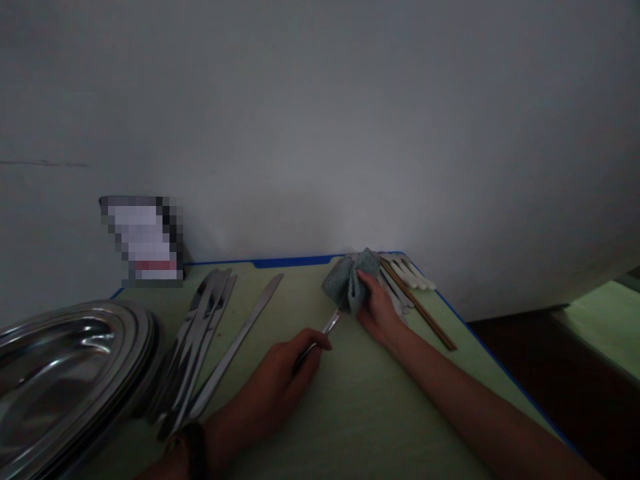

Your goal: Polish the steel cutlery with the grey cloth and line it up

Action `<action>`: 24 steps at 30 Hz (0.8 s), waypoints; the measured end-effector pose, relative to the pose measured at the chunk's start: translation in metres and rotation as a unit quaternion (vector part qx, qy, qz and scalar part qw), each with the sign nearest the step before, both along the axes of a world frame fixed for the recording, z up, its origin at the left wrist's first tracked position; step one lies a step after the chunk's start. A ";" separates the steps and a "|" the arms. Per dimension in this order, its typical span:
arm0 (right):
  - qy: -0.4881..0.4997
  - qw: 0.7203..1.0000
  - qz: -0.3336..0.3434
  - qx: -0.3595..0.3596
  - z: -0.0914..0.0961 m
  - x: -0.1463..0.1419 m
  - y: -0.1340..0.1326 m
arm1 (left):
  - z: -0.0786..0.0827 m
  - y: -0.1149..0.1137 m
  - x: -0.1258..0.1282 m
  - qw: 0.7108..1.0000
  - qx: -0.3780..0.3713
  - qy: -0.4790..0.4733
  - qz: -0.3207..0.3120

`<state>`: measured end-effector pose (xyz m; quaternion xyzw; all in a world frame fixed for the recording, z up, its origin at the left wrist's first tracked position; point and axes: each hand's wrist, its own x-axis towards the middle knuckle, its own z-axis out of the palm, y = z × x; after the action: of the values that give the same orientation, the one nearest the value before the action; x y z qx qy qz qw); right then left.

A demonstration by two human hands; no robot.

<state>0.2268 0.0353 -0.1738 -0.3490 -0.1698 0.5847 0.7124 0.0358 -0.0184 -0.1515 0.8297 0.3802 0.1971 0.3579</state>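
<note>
My left hand point(285, 380) is closed round the handle of a thin metal utensil point(330, 325) that points away from me; which kind of utensil it is I cannot tell. Its far end is wrapped in a grey-blue cloth point(347, 280). My right hand point(376, 308) grips that cloth around the utensil's tip. Both hands rest on a pale green table point(360, 400) with a blue edge.
Several table knives point(210, 333) lie in a row left of my hands. A stack of oval steel plates point(60, 373) sits at the far left. White spoons point(411, 273) and brown chopsticks point(425, 313) lie right of the cloth. A white wall point(320, 120) stands behind.
</note>
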 end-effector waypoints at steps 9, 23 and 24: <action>0.068 0.997 0.026 0.008 -0.002 0.005 0.006 | 0.000 0.001 0.002 0.999 0.010 0.025 -0.019; 0.078 0.997 -0.022 -0.017 0.002 0.000 -0.004 | -0.002 -0.001 0.001 0.998 0.029 0.054 -0.032; 0.070 0.997 -0.028 -0.021 0.002 -0.004 -0.007 | -0.001 -0.001 0.001 0.998 0.027 0.054 -0.030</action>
<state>0.2227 0.0288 -0.1714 -0.3270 -0.0975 0.5909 0.7310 0.0367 -0.0195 -0.1524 0.8595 0.3685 0.1512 0.3203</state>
